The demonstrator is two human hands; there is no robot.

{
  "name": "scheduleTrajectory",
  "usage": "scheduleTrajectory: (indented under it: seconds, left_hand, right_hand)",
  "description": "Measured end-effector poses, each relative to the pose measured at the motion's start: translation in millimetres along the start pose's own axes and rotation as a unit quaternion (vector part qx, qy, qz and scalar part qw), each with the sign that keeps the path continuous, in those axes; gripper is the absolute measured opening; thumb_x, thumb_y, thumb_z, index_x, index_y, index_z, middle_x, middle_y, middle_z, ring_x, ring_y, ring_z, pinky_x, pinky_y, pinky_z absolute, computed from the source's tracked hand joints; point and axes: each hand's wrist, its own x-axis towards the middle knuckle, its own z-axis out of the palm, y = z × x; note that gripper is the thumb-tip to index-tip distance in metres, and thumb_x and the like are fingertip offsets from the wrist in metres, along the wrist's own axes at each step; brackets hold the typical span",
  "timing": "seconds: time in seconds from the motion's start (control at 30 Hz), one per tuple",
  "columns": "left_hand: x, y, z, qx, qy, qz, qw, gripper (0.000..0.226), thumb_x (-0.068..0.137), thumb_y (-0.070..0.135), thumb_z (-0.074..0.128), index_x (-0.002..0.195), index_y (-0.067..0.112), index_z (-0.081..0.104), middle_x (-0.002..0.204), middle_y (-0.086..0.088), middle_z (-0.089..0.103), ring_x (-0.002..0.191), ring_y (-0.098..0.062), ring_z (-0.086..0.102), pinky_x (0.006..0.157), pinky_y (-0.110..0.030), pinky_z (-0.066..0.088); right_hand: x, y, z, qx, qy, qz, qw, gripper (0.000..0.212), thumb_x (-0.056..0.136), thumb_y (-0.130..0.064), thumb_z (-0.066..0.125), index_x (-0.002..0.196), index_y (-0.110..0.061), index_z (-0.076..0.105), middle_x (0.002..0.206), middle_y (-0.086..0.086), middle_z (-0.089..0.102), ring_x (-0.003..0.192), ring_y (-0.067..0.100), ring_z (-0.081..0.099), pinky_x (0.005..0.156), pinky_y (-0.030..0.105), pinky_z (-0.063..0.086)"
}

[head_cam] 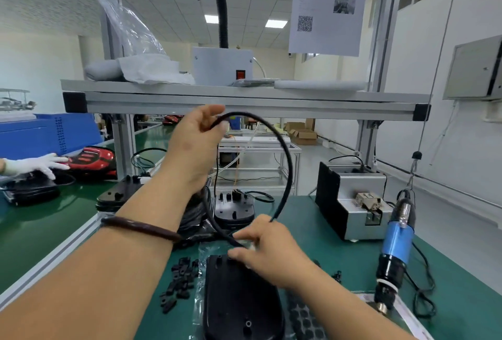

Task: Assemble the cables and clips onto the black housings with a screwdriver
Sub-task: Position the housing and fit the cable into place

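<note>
Left hand (195, 138), frame centre: pinches black cable (285, 155). Right hand (269, 252), lower centre: grips cable's other end over black housing (239, 301).

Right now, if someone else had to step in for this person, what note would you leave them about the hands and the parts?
Left hand: raised, pinching the upper stretch of the black cable.
Right hand: gripping the cable's lower stretch just above the near black housing.
Loose clips lie on the mat left of that housing; the blue screwdriver hangs at the right, untouched.
Done: cable in hand.
Left: seat it in the housing, add a clip, screw it down.
</note>
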Motion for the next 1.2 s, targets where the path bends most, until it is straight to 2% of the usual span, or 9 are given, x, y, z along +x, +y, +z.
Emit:
scheduleTrajectory:
  seconds: [0.17,0.27,0.33,0.43,0.57,0.7,0.87,1.1,1.2]
  left_hand:
    - [-6,23,15,0.008,-0.081,0.050,0.995,0.045,0.085,0.013,0.066,0.116,0.043,0.052,0.105,0.008,0.052,0.102,-0.005,0.053,0.089,-0.025,0.043]
    - [-27,-9,-2,-0.046,0.029,-0.016,0.998,0.032,0.089,0.025,0.057,0.116,0.041,0.050,0.119,0.008,0.052,0.121,-0.012,0.049,0.097,-0.028,0.041]
    - [-57,-48,-9,0.098,0.060,-0.104,0.988,0.018,0.097,0.016,0.046,0.103,0.027,0.059,0.105,0.005,0.061,0.110,-0.019,0.057,0.097,-0.035,0.046]
    - [-96,-99,-14,0.298,-0.161,-0.187,0.922,0.037,0.087,-0.004,0.047,0.104,0.022,0.066,0.106,0.005,0.067,0.107,-0.013,0.061,0.095,-0.019,0.044]
    - [-105,-111,-15,0.417,-0.247,-0.151,0.861,0.042,0.082,0.032,0.069,0.123,0.034,0.062,0.121,0.021,0.062,0.115,0.002,0.055,0.101,-0.015,0.038]
    - [-109,-110,-12,0.406,-0.183,-0.126,0.886,0.031,0.082,0.050,0.067,0.113,0.046,0.065,0.107,0.023,0.069,0.104,0.003,0.060,0.090,-0.019,0.046]
    - [-109,-113,-8,0.419,-0.185,-0.097,0.884,0.017,0.088,0.051,0.056,0.072,0.050,0.062,0.057,0.016,0.055,0.059,-0.004,0.050,0.060,-0.027,0.045]
    - [-111,-119,-13,0.358,-0.229,-0.048,0.904,0.032,0.089,0.034,0.061,0.065,0.018,0.046,0.066,-0.001,0.047,0.067,-0.018,0.047,0.067,-0.037,0.045]
    - [-113,-120,-19,0.300,-0.258,-0.067,0.916,0.036,0.089,0.028,0.065,0.057,0.023,0.048,0.064,0.006,0.045,0.064,-0.009,0.043,0.067,-0.029,0.042]
  right_hand:
    - [10,2,1,-0.008,0.052,-0.022,0.998,0.042,0.086,-0.039,0.067,0.057,-0.015,0.049,0.069,0.000,0.049,0.062,0.009,0.045,0.062,0.021,0.041]
    - [8,18,-5,0.140,0.110,0.049,0.983,0.024,0.086,-0.029,0.069,0.070,-0.014,0.060,0.062,-0.003,0.052,0.058,0.009,0.049,0.061,0.024,0.044]
    - [6,25,-4,0.238,0.117,0.079,0.961,0.016,0.086,-0.022,0.071,0.075,-0.013,0.063,0.065,0.004,0.060,0.061,0.015,0.061,0.066,0.034,0.052]
    - [4,32,-2,0.312,0.126,0.085,0.938,0.015,0.087,-0.012,0.070,0.073,-0.011,0.064,0.065,0.009,0.066,0.061,0.019,0.067,0.066,0.034,0.056]
    - [4,33,1,0.350,0.148,0.078,0.922,0.012,0.087,-0.006,0.067,0.077,-0.011,0.068,0.071,0.012,0.069,0.064,0.019,0.067,0.072,0.037,0.060]
    - [7,29,7,0.350,0.170,0.069,0.918,0.011,0.088,-0.004,0.065,0.081,-0.012,0.070,0.070,0.004,0.070,0.065,0.016,0.067,0.070,0.031,0.059]
    - [10,25,10,0.358,0.173,0.066,0.915,0.012,0.089,-0.003,0.064,0.084,-0.012,0.072,0.072,0.003,0.071,0.067,0.014,0.068,0.067,0.024,0.057]
    - [14,15,-2,0.228,0.110,0.056,0.966,0.014,0.086,-0.015,0.069,0.072,-0.013,0.071,0.057,-0.003,0.062,0.055,0.008,0.058,0.060,0.026,0.052]
    - [12,11,-11,0.201,0.057,0.044,0.977,0.020,0.086,-0.017,0.070,0.066,-0.013,0.068,0.055,-0.004,0.060,0.055,0.008,0.057,0.060,0.024,0.050]
